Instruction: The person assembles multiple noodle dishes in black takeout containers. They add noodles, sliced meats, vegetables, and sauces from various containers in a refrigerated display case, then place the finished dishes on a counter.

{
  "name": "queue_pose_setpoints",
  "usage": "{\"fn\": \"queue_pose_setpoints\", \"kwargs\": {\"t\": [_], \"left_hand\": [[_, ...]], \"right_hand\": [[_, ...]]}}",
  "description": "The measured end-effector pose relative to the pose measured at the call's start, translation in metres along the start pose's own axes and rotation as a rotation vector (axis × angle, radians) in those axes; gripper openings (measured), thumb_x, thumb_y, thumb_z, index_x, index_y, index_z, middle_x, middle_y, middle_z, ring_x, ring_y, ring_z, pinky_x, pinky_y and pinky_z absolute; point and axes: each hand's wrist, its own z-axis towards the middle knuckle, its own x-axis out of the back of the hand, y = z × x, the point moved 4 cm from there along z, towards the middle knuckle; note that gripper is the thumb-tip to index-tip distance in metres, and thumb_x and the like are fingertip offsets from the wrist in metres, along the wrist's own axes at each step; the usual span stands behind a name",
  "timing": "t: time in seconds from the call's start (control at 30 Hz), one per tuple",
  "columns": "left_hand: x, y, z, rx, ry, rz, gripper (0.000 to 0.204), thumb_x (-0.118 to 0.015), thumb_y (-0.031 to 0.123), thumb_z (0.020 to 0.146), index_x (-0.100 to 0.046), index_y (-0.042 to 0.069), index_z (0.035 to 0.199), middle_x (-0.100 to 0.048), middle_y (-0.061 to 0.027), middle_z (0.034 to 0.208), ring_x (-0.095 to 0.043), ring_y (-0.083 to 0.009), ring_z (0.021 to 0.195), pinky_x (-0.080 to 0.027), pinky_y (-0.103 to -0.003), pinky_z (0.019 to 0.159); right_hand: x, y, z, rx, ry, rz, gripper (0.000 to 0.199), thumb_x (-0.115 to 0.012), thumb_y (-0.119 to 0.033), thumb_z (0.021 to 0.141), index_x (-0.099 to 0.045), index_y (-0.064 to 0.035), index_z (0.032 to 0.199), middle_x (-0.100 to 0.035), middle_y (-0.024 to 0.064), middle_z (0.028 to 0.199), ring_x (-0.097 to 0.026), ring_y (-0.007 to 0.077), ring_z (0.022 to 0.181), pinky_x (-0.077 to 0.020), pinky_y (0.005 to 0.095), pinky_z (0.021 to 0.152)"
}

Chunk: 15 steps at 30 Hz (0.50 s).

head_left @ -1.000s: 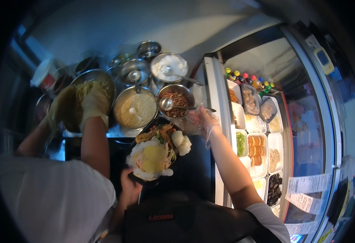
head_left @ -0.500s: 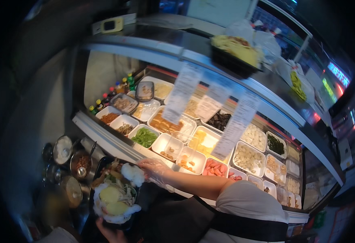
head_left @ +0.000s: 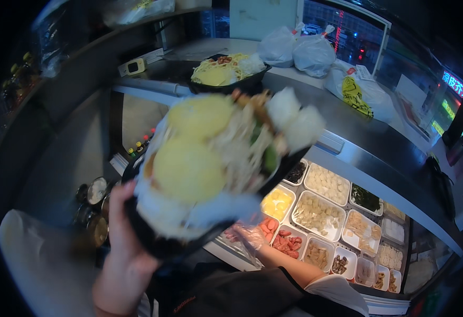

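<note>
A: Left hand [head_left: 128,248] up high in the head view, fingers wrapped round the near rim of a black bowl [head_left: 162,240]; it's grasping that bowl and lifting it right in front of the camera; the bowl is blurred from being so close.

B: What's in it?

A: Heaped full; two round yellow lumps [head_left: 189,169], pale shredded strands, a bit of green, white puffy pieces [head_left: 297,124] at the far edge; tilted slightly, far side higher.

B: And the right hand?

A: Right hand [head_left: 247,235] sits lower, in a thin clear plastic glove, just under the bowl's edge; fingers loosely curled, touching nothing I can make out; whether it's pinching anything, I cannot tell.

B: Where is it, then?

A: Over the near edge of the display case [head_left: 342,211], beside trays of red sausage pieces [head_left: 287,243] and yellow chunks [head_left: 278,202]; further trays of pale foods run off to the right.

B: Above that?

A: A steel counter top [head_left: 358,132]; a second black bowl [head_left: 226,74] of noodles rests on it, with tied white plastic bags [head_left: 295,50] behind; small metal pots [head_left: 96,190] down at the left.
</note>
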Motion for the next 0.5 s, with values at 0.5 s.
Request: {"fn": "queue_pose_setpoints", "kwargs": {"t": [0.5], "left_hand": [[-0.099,-0.06,0.149,-0.12,-0.018,0.613,0.093,-0.046,0.075,0.072,-0.029,0.009,0.135,-0.046,-0.0156,0.12,-0.049,-0.0279,0.107,-0.04,-0.048,0.09]], "right_hand": [[0.057,-0.022,-0.083,0.099,0.044,0.03,0.027,-0.056,-0.021,0.088,-0.055,-0.0006,0.107,-0.061,0.0106,0.091,-0.061,0.0177,0.078,-0.0491,0.0261,0.066]]}}
